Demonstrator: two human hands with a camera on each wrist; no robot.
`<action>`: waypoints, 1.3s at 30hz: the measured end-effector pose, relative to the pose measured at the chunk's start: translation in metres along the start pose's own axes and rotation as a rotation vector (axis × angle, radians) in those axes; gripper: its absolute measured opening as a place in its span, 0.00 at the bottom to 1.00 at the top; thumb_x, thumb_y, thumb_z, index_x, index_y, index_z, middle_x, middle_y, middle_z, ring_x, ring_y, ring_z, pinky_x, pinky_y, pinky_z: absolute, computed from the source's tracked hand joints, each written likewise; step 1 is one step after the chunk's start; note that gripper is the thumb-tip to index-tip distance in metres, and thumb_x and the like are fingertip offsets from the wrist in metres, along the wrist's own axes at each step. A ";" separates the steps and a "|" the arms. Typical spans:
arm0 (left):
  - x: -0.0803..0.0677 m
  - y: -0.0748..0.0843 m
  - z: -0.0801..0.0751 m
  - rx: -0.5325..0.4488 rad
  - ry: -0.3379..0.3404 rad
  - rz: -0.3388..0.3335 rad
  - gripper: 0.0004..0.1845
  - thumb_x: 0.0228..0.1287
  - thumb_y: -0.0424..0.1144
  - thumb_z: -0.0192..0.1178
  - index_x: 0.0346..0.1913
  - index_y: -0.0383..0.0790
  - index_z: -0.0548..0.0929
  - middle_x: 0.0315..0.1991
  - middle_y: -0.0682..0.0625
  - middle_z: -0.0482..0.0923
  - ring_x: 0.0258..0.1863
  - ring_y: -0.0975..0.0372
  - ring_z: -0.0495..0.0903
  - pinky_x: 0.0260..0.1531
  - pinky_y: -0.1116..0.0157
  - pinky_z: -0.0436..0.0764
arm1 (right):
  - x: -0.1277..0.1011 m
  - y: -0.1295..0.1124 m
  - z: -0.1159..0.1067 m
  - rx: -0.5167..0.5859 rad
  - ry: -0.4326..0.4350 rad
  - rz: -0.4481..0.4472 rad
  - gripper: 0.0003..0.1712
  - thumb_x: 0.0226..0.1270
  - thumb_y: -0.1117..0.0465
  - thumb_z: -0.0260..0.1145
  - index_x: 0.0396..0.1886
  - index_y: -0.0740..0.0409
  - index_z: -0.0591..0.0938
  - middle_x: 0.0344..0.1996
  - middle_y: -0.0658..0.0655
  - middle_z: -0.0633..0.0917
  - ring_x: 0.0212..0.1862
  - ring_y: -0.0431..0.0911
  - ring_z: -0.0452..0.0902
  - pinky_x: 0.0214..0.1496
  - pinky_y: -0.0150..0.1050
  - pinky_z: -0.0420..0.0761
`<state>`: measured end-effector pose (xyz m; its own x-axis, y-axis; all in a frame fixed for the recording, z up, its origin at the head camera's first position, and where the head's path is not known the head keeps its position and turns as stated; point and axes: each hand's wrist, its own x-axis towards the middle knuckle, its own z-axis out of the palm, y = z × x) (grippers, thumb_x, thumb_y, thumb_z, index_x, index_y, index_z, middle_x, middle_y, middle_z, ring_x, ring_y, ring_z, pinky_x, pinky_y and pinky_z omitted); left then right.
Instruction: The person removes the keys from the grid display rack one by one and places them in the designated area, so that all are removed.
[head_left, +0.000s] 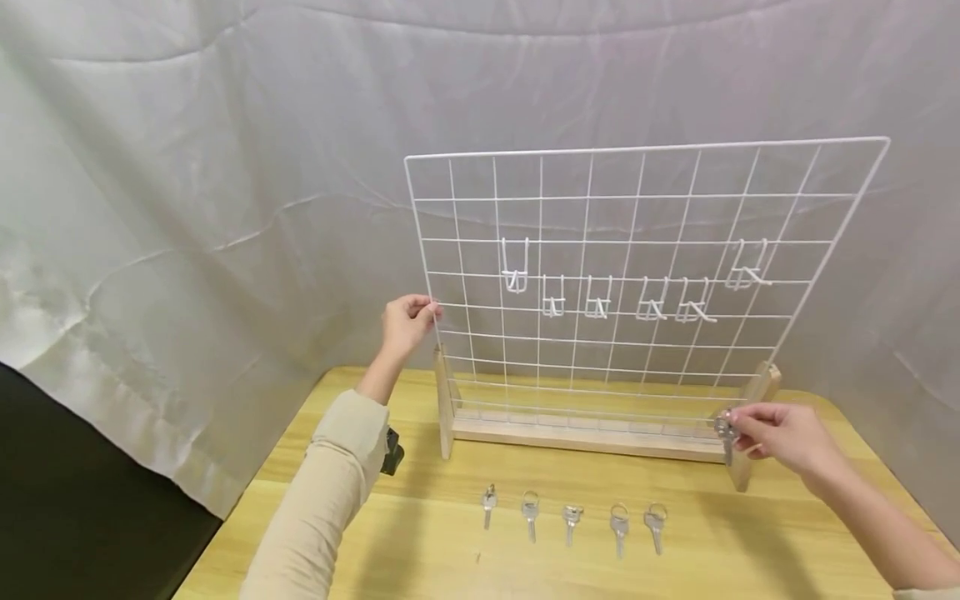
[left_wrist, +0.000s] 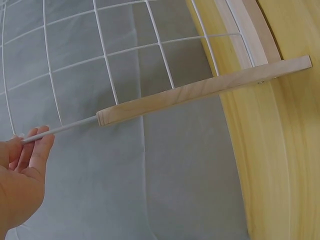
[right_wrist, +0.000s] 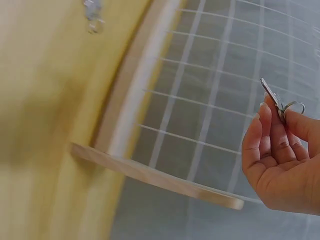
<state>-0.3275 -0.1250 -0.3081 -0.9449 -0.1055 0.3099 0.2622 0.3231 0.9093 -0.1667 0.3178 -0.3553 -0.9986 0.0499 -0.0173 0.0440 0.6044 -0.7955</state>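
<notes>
A white wire grid rack (head_left: pixel 615 344) stands upright in a wooden base (head_left: pixel 577 437). My left hand (head_left: pixel 408 323) pinches the grid's left side wire between thumb and fingers, just above the wooden side post (left_wrist: pixel 200 92). In my right hand (head_left: pixel 787 433) is a silver key (right_wrist: pixel 270 93) with a ring (right_wrist: pixel 295 106), pinched between thumb and fingertips. That hand is in front of the rack's right post (head_left: pixel 761 385). Several white hooks (head_left: pixel 597 308) hang on the grid, with no keys on them.
Several silver keys (head_left: pixel 572 515) with rings lie in a row on the yellow wooden table (head_left: pixel 450 575), in front of the base. A black object (head_left: pixel 392 452) is partly hidden behind the left sleeve. Grey cloth (head_left: pixel 300 125) hangs behind the rack.
</notes>
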 end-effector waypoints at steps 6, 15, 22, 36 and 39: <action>0.001 0.001 -0.001 -0.020 -0.008 -0.011 0.10 0.64 0.30 0.56 0.42 0.23 0.80 0.41 0.32 0.82 0.40 0.52 0.84 0.41 0.67 0.85 | -0.002 0.026 0.025 0.040 -0.034 0.073 0.16 0.67 0.65 0.55 0.41 0.78 0.78 0.25 0.49 0.85 0.25 0.37 0.79 0.29 0.33 0.84; 0.003 0.003 0.000 -0.020 -0.031 0.003 0.10 0.63 0.29 0.56 0.41 0.22 0.79 0.41 0.31 0.82 0.36 0.56 0.84 0.39 0.68 0.85 | -0.008 0.072 0.057 0.050 -0.072 0.162 0.17 0.68 0.64 0.54 0.43 0.77 0.78 0.26 0.50 0.84 0.25 0.38 0.78 0.28 0.32 0.83; 0.003 0.000 -0.004 -0.003 -0.038 0.020 0.10 0.63 0.29 0.56 0.41 0.22 0.79 0.41 0.30 0.82 0.33 0.61 0.84 0.37 0.70 0.85 | -0.006 0.099 0.078 0.025 -0.094 0.177 0.16 0.66 0.65 0.55 0.43 0.77 0.78 0.20 0.52 0.83 0.23 0.39 0.77 0.25 0.31 0.82; 0.002 0.000 -0.003 -0.026 -0.045 0.016 0.10 0.63 0.28 0.56 0.42 0.21 0.79 0.42 0.29 0.81 0.37 0.56 0.84 0.39 0.70 0.84 | -0.013 0.118 0.098 -0.004 -0.034 0.179 0.12 0.63 0.67 0.57 0.36 0.74 0.81 0.16 0.51 0.79 0.20 0.38 0.73 0.20 0.30 0.80; 0.002 0.000 -0.003 -0.019 -0.042 0.019 0.10 0.63 0.28 0.56 0.42 0.21 0.78 0.42 0.29 0.81 0.39 0.52 0.84 0.38 0.70 0.84 | -0.015 0.119 0.100 0.006 -0.009 0.203 0.12 0.62 0.66 0.58 0.36 0.74 0.80 0.17 0.50 0.79 0.20 0.37 0.73 0.21 0.30 0.79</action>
<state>-0.3285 -0.1281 -0.3068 -0.9470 -0.0603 0.3154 0.2832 0.3064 0.9088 -0.1495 0.3094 -0.5097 -0.9695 0.1633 -0.1828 0.2442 0.5778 -0.7788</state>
